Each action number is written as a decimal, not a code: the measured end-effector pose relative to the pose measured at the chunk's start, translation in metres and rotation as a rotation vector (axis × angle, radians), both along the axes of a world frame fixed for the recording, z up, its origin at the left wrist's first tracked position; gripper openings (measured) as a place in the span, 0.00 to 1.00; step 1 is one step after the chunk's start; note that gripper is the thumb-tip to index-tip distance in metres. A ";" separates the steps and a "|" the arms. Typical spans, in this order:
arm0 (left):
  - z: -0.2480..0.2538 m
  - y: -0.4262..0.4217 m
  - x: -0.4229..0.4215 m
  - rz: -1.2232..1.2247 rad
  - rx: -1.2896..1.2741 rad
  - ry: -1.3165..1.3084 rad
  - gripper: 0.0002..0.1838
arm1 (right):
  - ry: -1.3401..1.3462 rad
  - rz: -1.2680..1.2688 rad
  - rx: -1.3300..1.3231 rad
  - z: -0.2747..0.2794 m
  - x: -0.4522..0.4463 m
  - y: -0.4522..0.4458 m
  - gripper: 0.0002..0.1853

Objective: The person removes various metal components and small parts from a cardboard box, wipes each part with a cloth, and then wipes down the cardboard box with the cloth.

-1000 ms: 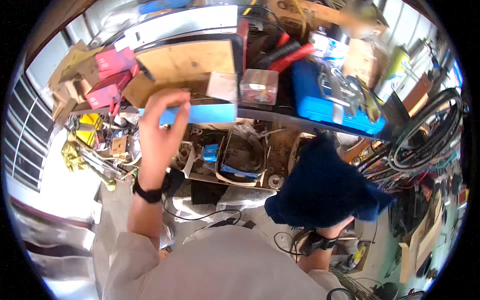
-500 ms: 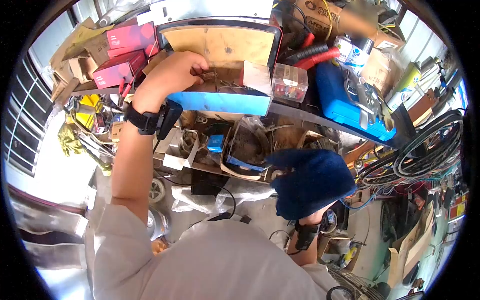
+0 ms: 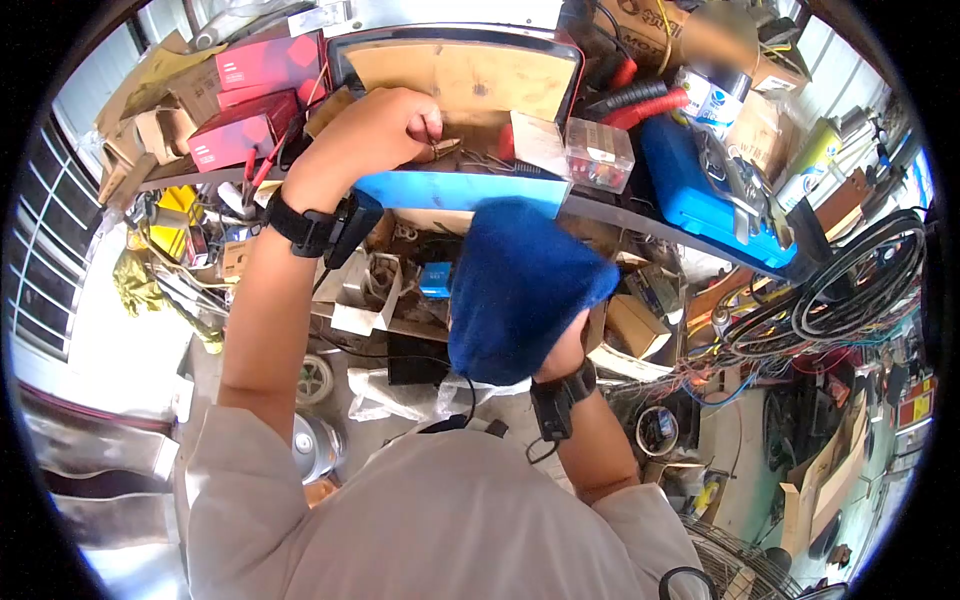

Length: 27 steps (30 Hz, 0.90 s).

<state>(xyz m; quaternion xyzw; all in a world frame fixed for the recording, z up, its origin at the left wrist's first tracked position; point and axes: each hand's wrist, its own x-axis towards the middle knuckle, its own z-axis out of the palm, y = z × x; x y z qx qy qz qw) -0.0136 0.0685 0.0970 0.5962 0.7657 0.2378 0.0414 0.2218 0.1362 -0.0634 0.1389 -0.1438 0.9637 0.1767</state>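
My left hand (image 3: 385,130) reaches into a shallow cardboard box with a blue front (image 3: 460,192). Its fingers are curled and closed beside a small brownish metal piece (image 3: 442,148); whether they grip it is hard to see. Thin metal pieces (image 3: 485,162) lie further right in the same box. A dark blue cloth (image 3: 525,285) hangs over my right hand (image 3: 568,348), which is closed on it, with most of the fingers hidden beneath. The cloth is just below the box's front and overlaps its lower edge.
Red boxes (image 3: 240,130) stand left of the box. To its right are a clear plastic case (image 3: 600,155) and a blue tool case (image 3: 690,200) with wrenches. Open cartons (image 3: 640,330) fill the lower shelf. Coiled black cables (image 3: 860,280) hang at right.
My right hand has brought the blue cloth left and up, toward the box. My left hand stays in the box, slightly further right in view. The camera view has shifted a little.
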 end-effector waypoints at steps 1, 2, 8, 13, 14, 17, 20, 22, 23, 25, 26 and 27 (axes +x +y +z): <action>-0.001 -0.002 -0.003 -0.028 0.065 -0.047 0.10 | 0.012 0.006 0.033 0.002 -0.008 0.001 0.39; -0.003 -0.004 -0.009 -0.054 0.130 -0.096 0.10 | -0.131 -0.077 0.081 0.006 -0.010 -0.002 0.40; 0.007 -0.028 0.012 0.011 0.514 -0.109 0.09 | -0.231 -0.145 0.082 0.008 -0.016 -0.013 0.39; -0.014 -0.056 0.071 -0.072 0.862 -0.327 0.13 | -0.123 -0.194 0.021 0.014 -0.005 -0.012 0.38; -0.024 -0.057 0.081 -0.113 0.875 -0.355 0.13 | -0.142 -0.225 0.019 0.022 -0.001 -0.015 0.37; -0.053 -0.050 0.100 -0.246 0.791 -0.372 0.15 | -0.177 -0.303 0.207 0.037 0.008 -0.017 0.31; -0.072 -0.040 0.118 -0.242 0.665 -0.555 0.14 | -0.301 -0.523 0.376 0.041 0.008 -0.018 0.25; -0.080 -0.036 0.128 -0.248 0.656 -0.693 0.13 | -0.466 -0.707 0.478 0.046 0.014 -0.023 0.15; -0.080 -0.036 0.134 -0.198 0.649 -0.739 0.12 | -0.485 -0.793 0.575 0.043 0.014 -0.023 0.12; -0.087 -0.032 0.135 -0.237 0.661 -0.862 0.13 | -0.507 -0.742 0.545 0.039 0.018 -0.016 0.14; -0.089 -0.030 0.135 -0.256 0.668 -0.921 0.13 | -0.514 -0.716 0.531 0.037 0.020 -0.014 0.14; -0.090 -0.029 0.135 -0.268 0.676 -0.919 0.13 | -0.492 -0.714 0.508 0.036 0.021 -0.014 0.14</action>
